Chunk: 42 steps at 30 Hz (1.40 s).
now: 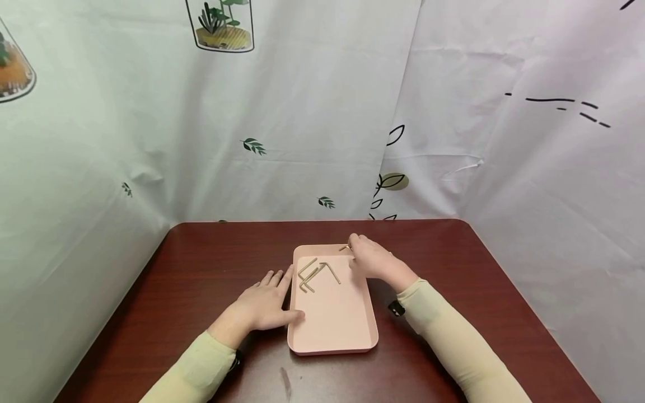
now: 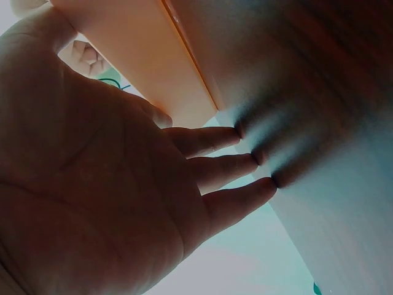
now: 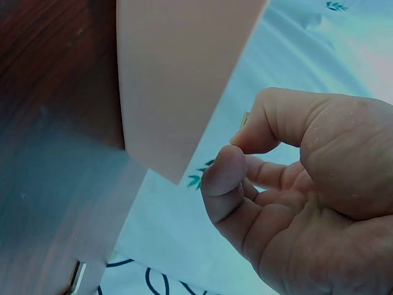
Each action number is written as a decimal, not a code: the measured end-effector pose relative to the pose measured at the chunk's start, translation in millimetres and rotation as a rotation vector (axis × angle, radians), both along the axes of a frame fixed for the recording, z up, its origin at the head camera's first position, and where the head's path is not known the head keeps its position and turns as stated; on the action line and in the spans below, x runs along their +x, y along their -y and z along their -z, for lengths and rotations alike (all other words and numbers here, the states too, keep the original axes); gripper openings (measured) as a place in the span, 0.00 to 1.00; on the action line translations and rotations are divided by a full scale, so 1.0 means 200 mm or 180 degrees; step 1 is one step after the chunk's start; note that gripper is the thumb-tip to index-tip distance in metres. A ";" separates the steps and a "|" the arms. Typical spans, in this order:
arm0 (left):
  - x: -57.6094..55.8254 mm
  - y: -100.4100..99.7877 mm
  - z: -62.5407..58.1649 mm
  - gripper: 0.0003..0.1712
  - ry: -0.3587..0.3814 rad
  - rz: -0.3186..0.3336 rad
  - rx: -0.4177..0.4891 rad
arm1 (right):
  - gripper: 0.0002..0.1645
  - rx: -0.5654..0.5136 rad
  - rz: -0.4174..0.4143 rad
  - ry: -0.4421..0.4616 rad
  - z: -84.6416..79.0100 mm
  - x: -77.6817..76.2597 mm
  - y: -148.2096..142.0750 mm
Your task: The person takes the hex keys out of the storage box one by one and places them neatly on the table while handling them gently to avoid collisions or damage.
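Observation:
A pink tray [image 1: 333, 330] lies on the table with several brass-coloured hex keys [image 1: 332, 272] in its far left part. My left hand [image 1: 264, 305] rests against the tray's left side, fingers straight and spread, thumb over the rim. At the far right corner, my right hand [image 1: 375, 260] pinches a hex key [image 1: 344, 248] between thumb and forefinger, above the tray. Most of that key is hidden by the fingers; in the right wrist view only a small brass bit shows behind the thumb. The left wrist view shows the left palm [image 2: 110, 172] beside the tray wall [image 2: 141, 49].
The dark red-brown table [image 1: 216, 252] extends around the tray. A small metallic piece [image 3: 78, 278] lies on the tabletop near its edge in the right wrist view. White printed curtains [image 1: 312, 112] hang behind and at both sides.

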<state>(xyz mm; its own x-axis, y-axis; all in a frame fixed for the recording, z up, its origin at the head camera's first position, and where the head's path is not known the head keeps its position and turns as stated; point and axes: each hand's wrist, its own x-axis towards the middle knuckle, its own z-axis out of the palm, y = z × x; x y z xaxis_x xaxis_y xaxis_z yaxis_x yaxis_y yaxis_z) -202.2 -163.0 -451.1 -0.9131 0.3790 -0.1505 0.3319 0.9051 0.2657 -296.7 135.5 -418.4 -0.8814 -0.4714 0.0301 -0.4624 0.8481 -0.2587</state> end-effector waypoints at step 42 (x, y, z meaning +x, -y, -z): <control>0.01 0.00 0.00 0.70 0.0020 -0.0011 0.0013 | 0.17 -0.0241 0.0207 -0.0158 0.08 -0.06 -0.38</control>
